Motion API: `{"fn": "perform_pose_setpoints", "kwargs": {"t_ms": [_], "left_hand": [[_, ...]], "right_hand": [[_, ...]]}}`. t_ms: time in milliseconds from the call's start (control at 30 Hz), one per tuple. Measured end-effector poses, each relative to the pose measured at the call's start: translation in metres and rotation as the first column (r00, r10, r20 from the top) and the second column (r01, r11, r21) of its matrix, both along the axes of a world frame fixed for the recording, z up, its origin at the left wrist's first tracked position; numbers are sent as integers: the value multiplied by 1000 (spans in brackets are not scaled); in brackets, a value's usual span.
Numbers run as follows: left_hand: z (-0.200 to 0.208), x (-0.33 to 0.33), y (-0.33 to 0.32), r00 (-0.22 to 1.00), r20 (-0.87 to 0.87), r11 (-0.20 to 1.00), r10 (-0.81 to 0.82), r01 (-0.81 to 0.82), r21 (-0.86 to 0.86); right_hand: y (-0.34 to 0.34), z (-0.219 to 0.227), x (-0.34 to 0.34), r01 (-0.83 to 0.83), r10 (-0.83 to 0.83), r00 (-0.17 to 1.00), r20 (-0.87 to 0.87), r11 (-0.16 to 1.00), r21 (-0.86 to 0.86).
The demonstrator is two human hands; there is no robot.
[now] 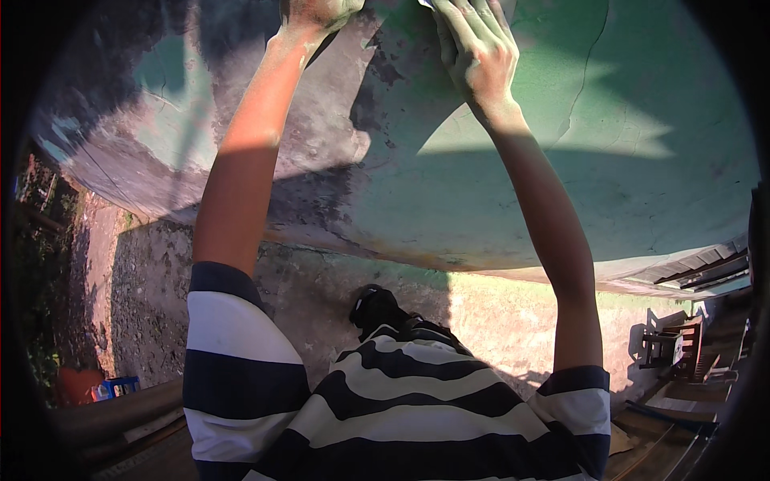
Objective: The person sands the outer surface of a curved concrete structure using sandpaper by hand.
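Note:
At the top edge my left hand (317, 11) is closed against the peeling painted wall (513, 192), its fingers curled and partly cut off. Whether anything is inside them does not show; a dark shape lies under the wrist. To its right, my right hand (484, 52) lies against the green part of the wall, fingers stretched and close together, tips out of view. A small white edge (426, 3) of something thin pokes out beside its fingers, too little to name. Pale dust coats both hands and wrists.
The paint is worn grey on the left, with a crack (589, 68) on the right. Below runs a rough floor (505, 313) with a dark shoe (370, 305). Wooden furniture (682, 349) stands at right; a blue plastic stool (120, 386) at lower left.

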State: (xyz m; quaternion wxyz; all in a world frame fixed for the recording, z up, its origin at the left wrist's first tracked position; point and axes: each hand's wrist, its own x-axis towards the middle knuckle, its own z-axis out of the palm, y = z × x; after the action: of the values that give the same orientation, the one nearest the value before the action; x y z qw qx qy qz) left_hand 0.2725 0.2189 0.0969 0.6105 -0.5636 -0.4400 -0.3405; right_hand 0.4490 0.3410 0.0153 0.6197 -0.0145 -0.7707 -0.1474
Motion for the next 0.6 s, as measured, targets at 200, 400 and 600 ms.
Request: {"fn": "perform_pose_setpoints", "kwargs": {"t_ms": [200, 400, 600], "left_hand": [[-10, -4, 1, 998, 62, 1000, 2, -1, -16], [3, -11, -61, 992, 51, 991, 114, -110, -74], [-15, -2, -5, 996, 92, 999, 10, -6, -37]], "right_hand": [[1, -44, 12, 42, -61, 993, 98, 981, 189], [-47, 97, -25, -154, 182, 959, -216, 978, 139], [-17, -79, -4, 58, -74, 986, 150, 993, 107]]}}
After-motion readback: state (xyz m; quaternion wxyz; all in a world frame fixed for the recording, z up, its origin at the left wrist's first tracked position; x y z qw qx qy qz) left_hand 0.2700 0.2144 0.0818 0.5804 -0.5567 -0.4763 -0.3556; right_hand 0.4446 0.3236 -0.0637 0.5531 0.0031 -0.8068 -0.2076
